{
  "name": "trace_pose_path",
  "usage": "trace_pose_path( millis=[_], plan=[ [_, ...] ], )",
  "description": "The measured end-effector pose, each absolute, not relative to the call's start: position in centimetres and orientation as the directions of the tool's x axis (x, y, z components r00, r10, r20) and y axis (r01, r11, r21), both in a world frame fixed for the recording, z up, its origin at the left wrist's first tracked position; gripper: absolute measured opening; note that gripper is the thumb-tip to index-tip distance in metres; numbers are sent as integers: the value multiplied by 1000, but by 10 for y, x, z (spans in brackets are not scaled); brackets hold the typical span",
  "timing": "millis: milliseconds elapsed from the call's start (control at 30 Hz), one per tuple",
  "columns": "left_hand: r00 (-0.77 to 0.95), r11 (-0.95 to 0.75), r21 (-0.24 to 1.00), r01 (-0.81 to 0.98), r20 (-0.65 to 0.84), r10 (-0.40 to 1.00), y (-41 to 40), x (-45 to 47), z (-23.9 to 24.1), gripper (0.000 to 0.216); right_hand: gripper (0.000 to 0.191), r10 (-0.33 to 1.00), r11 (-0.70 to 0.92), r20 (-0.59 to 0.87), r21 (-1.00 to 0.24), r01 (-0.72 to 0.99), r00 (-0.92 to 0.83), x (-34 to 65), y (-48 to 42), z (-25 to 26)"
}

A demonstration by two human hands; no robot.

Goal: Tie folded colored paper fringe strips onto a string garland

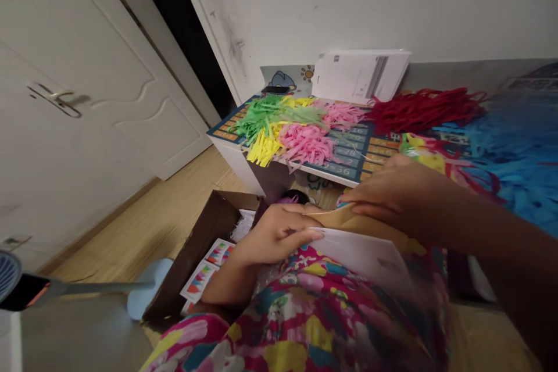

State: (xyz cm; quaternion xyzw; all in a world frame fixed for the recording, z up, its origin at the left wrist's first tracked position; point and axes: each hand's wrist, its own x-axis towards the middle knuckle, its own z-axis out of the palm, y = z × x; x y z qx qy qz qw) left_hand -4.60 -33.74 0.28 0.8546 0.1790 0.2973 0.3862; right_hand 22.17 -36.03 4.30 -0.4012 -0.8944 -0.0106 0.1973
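My left hand (pixel 279 235) is closed on the near left edge of a flat white card (pixel 360 250), thumb on top and fingers behind. Directly behind the card, and touching it, is a tan paper piece (pixel 357 220) that looks like an envelope or folded sheet. My right hand (pixel 387 189) pinches the upper edge of the tan paper. Both pieces are above my lap, over colourful patterned clothing (pixel 300 314). Whether card and tan paper are joined I cannot tell. A scrap of blue shows by my right fingertips, mostly hidden.
Green (pixel 259 119), yellow (pixel 264 148), pink (pixel 307 142), red (pixel 427 110) and blue (pixel 518 168) tassels lie on the table (pixel 349 171). White sheets (pixel 357 75) lean on the wall. An open cardboard box (pixel 209 221) with printed cards stands left, beside a small fan (pixel 26 282).
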Motion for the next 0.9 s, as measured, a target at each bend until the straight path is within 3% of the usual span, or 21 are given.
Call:
trace_pose_path(
  millis=[133, 433, 733, 833, 900],
  plan=[
    [762, -650, 757, 66, 382, 522, -339, -49, 5, 20, 28, 685, 692, 406, -101, 715, -606, 207, -364, 49],
    [743, -630, 770, 99, 364, 562, -338, -53, 5, 25, 33, 712, 678, 440, -231, 698, -547, 206, -360, 42],
    [726, -550, 832, 74, 333, 601, -335, -51, -2, 30, 31, 620, 731, 570, -171, 661, -539, 213, -357, 21],
    [715, -509, 860, 49, 325, 619, -334, -50, -8, 29, 25, 595, 769, 603, -236, 594, -531, 216, -355, 13],
    [708, -484, 874, 42, 316, 632, -333, -50, -11, 28, 19, 627, 766, 597, -356, 535, -501, 218, -356, 10]
  ],
)
